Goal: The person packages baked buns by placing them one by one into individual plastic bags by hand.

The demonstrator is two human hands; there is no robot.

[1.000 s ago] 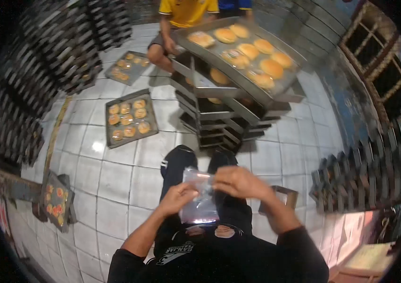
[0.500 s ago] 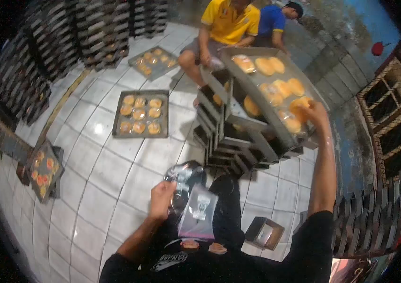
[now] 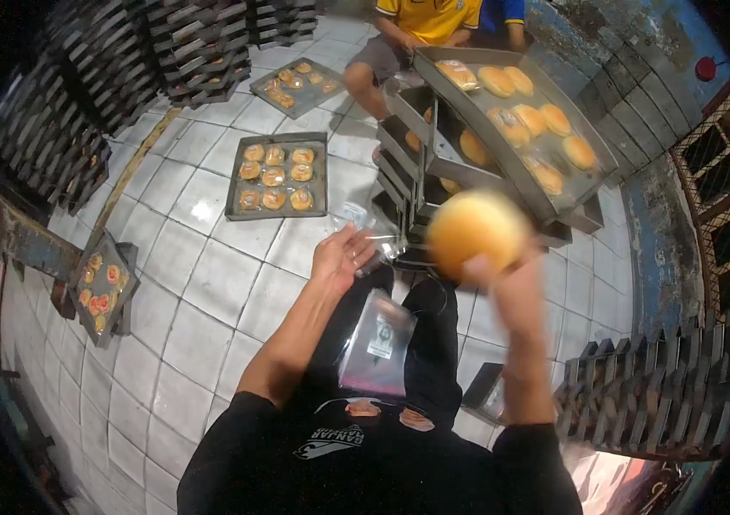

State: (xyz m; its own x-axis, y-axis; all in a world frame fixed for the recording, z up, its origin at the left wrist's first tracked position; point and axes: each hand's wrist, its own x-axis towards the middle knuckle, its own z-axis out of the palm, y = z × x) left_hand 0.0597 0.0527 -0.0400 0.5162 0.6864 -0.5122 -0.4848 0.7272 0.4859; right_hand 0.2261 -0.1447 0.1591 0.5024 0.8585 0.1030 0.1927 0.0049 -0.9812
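Observation:
My right hand [image 3: 511, 283], smeared by motion, grips a round golden bun [image 3: 478, 230] in front of the stacked trays. My left hand [image 3: 337, 259] holds a clear plastic bag [image 3: 380, 240] that stands out from its fingertips, left of the bun. A pile of printed clear bags [image 3: 375, 348] lies on my lap. Beyond my right hand, a tilted metal tray [image 3: 573, 176] tops the stack; on it lie several buns [image 3: 533, 120], some in clear wrap.
Two floor trays, one nearer [image 3: 234, 202] and one farther [image 3: 331, 96], bear wrapped buns. Another tray [image 3: 126, 292] leans at left. Tall tray stacks [image 3: 189, 51] line the back left. More trays [image 3: 639, 386] stand at right. A person in a yellow shirt [image 3: 434, 21] sits behind the stack.
My right hand has lifted a bun off the top tray and brought it toward me. My left hand has moved forward and right, holding out a clear bag. The view has shifted.

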